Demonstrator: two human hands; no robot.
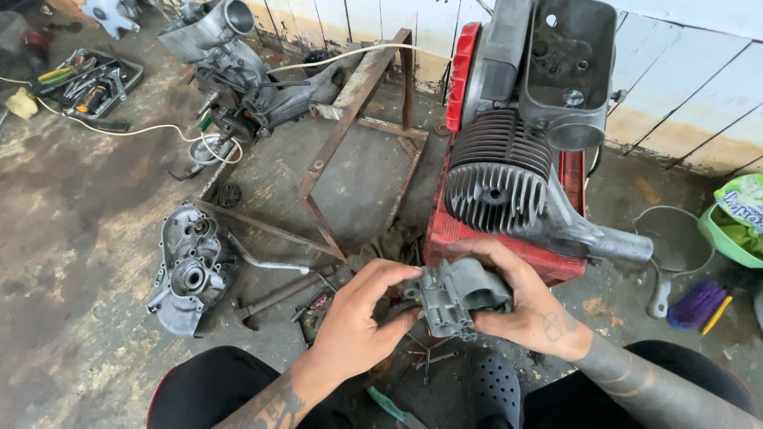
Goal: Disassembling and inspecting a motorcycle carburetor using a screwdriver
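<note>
Both hands, left hand (358, 322) and right hand (528, 306), are clamped on one small grey cast-metal carburettor body (455, 298); its underside is hidden by fingers.

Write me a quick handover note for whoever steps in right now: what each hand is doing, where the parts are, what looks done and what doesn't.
Left hand: fingers on the small grey cast-metal carburettor body.
Right hand: cups that body from behind.
In front: red-framed engine with finned grey cylinder, standing on the concrete floor.
Left on the floor: grey engine side cover, rusty steel frame, tool tray.
Done: the body is off and in hand.
Left: nothing refitted yet.
</note>
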